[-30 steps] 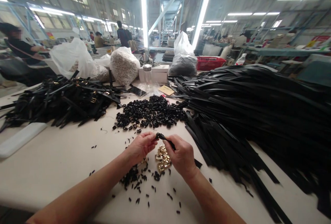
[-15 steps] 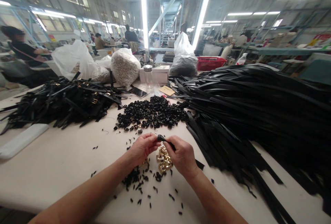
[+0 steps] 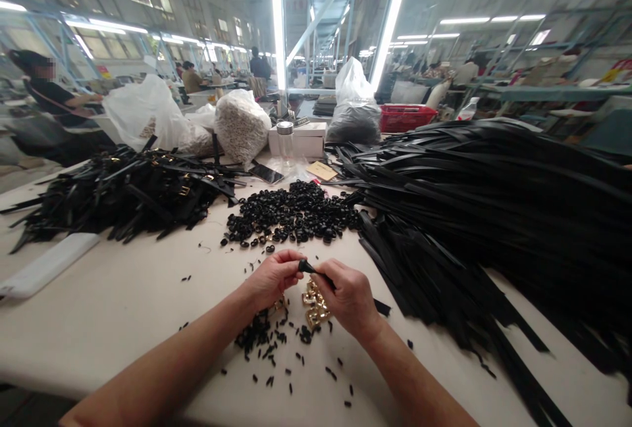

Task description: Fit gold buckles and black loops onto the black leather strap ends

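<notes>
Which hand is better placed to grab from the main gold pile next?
Probably the right hand: the gold pieces show right beside it, farther from the left hand. Both hands hold the black strip, so the right would need to let go first.

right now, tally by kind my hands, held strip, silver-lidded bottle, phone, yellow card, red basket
bare left hand and bare right hand: 2
narrow black strip in both hands: 1
clear bottle with silver lid: 1
dark rectangular phone: 1
yellow paper card: 1
red plastic basket: 1
total: 7
</notes>
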